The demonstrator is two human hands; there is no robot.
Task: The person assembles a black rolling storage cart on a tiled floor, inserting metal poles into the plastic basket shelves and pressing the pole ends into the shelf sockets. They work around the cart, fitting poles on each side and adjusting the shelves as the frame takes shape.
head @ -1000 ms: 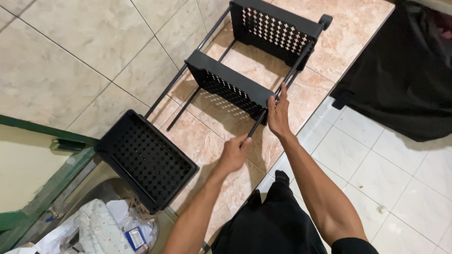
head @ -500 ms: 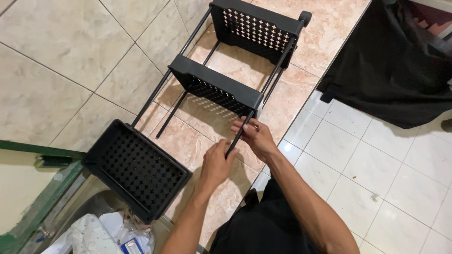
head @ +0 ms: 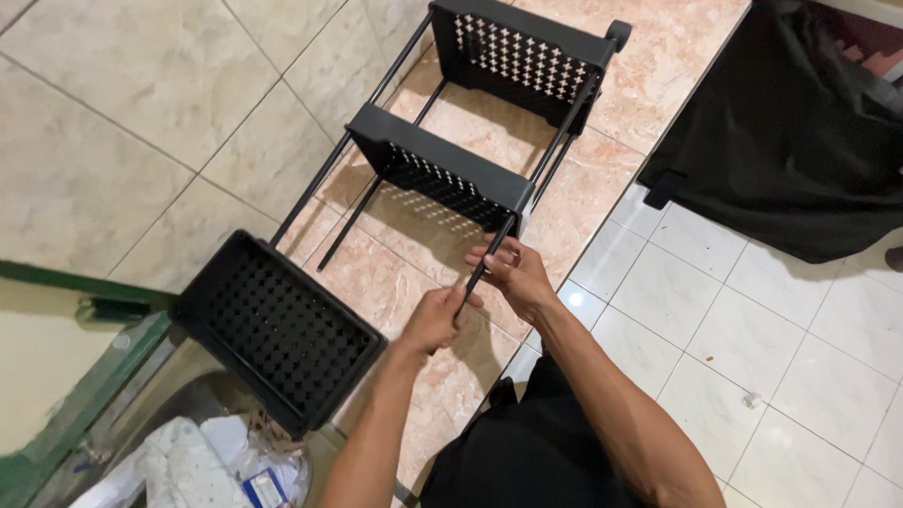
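Rack (head: pixel 444 174) lies on the floor (head: pixel 95 141) at twelve o'clock, two baskets already on its rods, a third basket (head: pixel 279 328) loose at nine, while both hands, left (head: pixel 434 319) and right (head: pixel 516 276), have fingers clamped on the near rod (head: pixel 476 275).

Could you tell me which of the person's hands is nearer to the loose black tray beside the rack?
Left. The left hand grips the rod right of the loose tray; the right hand is farther off.

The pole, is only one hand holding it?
No, both the left hand and the right hand grip the pole.
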